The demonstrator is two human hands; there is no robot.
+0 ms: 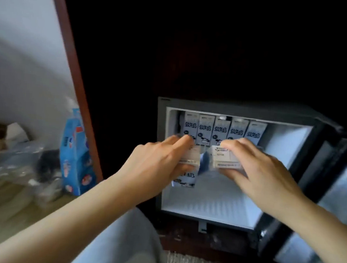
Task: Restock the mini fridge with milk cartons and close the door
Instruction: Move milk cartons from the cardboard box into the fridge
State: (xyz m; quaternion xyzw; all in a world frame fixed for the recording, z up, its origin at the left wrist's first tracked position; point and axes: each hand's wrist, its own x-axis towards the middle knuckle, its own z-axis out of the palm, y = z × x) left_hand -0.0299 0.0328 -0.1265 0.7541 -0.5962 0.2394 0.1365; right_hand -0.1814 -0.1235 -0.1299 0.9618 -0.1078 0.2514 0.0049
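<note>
Stocking: left hand [158, 157] grasps 1 white cardboard milk carton [189, 160], right hand [263, 169] a 2nd carton [226, 160]; both need seating in black mini fridge [232, 108].

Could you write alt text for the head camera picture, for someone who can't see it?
A person's left hand and right hand each hold a milk carton at the open mini fridge, where five cartons stand in a row inside. Its door hangs open on the right.

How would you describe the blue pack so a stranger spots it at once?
Find the open mini fridge. Left of it, a reddish wooden frame slants up; the blue pack stands at its foot. Unlike the clear plastic beside it, it is bright blue, printed.
</note>
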